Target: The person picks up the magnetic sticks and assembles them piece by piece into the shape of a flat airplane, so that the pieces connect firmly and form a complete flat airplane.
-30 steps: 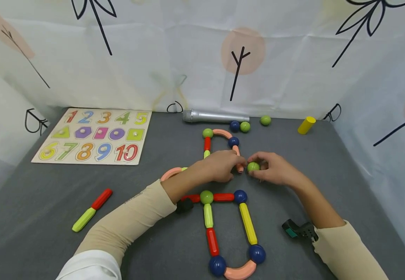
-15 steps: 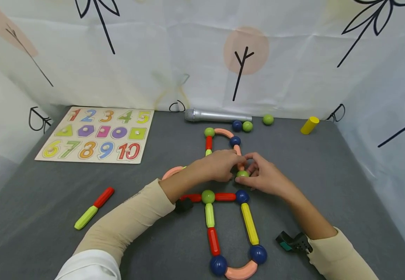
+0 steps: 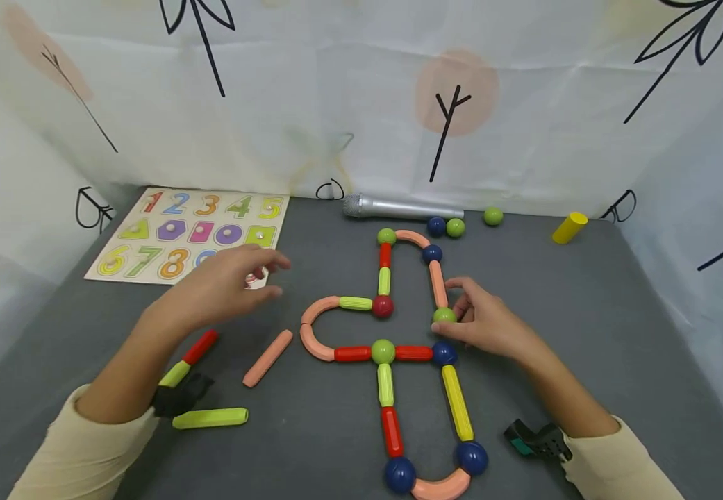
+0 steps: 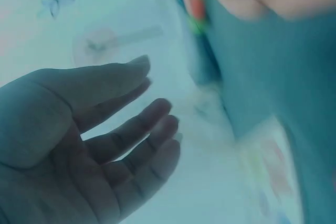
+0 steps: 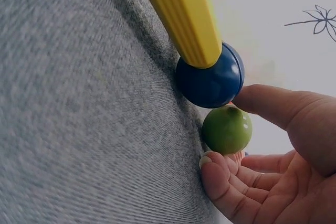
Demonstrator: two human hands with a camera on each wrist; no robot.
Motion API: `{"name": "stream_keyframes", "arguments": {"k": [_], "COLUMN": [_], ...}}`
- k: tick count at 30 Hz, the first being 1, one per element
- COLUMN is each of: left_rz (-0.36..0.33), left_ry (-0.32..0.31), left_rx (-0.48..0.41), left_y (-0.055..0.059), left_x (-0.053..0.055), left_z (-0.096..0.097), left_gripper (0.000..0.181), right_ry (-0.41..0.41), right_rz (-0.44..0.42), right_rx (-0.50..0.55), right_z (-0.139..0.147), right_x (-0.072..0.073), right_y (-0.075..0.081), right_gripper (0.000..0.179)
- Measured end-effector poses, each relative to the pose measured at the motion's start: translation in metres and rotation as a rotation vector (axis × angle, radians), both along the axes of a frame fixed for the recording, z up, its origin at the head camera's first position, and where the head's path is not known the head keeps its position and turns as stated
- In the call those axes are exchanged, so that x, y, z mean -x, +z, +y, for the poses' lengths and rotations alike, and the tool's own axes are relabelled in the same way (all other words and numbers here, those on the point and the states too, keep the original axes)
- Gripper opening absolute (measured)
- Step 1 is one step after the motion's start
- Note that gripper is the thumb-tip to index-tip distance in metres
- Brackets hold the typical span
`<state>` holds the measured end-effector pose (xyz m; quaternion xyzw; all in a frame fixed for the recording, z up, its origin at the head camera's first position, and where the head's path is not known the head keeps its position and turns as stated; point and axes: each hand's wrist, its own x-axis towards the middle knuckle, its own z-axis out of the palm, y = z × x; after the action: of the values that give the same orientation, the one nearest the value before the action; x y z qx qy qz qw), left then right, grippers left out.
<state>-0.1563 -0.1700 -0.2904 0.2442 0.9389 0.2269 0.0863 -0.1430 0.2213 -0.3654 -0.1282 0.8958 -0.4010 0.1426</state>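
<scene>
Forward-down head view shares each hand [image 3: 491,321] with close wrist views.

Right hand [image 3: 486,316] is hemmed in on its left — green ball [image 3: 444,316] between thumb and fingers, blue ball [image 3: 444,353] just nearer the person. Loads of room over the grey tabletop [image 3: 611,326] to its right tho.

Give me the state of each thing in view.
Left hand: relaxed, holding nothing.
Right hand: pinching the green ball.
Stick-and-ball figure: laid out, gap below its red ball.
Loose pink stick: apart from the figure.
Loose green stick: lying flat.
Red-and-green stick: loose, partly hidden.
Number board: lying flat, partly hidden.
Microphone: lying on its side.
Three back balls: off the figure.
Yellow cylinder: upright or lying, can't tell.
</scene>
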Motion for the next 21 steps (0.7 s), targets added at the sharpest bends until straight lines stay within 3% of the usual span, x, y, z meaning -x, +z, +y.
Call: {"name": "stream_keyframes", "arguments": {"k": [4,7,12,15,18,21], "left_rz": [-0.04,-0.096,-0.278,-0.332,-0.39,-0.469], "left_ry": [0.087,0.118,0.171,0.265,0.361,0.417], "left_rx": [0.101,0.189,0.361,0.435,0.441,0.406], "left_y": [-0.013,-0.026,-0.04,-0.044,-0.053,-0.069], "left_x": [-0.031,-0.056,-0.095,-0.12,-0.136,-0.141], "left_z": [-0.049,-0.073,-0.084,-0.086,-0.092,-0.101], "left_gripper": [0.03,0.042,0.099,0.129,0.135,0.128], "right_ry": [0.005,0.014,0.022,0.033,0.045,0.054], "right_rz": [0.011,0.015,0.003,-0.003,-0.003,-0.003], "right_rx": [-0.004,-0.02,-0.038,-0.036,-0.03,-0.026], "right_z": [0.002,0.003,0.006,0.007,0.008,0.009], "right_x": [-0.001,-0.001,-0.002,-0.001,-0.001,-0.001], "right_y": [0.001,0.001,0.002,0.002,0.002,0.001], "right_gripper": [0.073,0.072,0.072,0.071,0.07,0.069]}}
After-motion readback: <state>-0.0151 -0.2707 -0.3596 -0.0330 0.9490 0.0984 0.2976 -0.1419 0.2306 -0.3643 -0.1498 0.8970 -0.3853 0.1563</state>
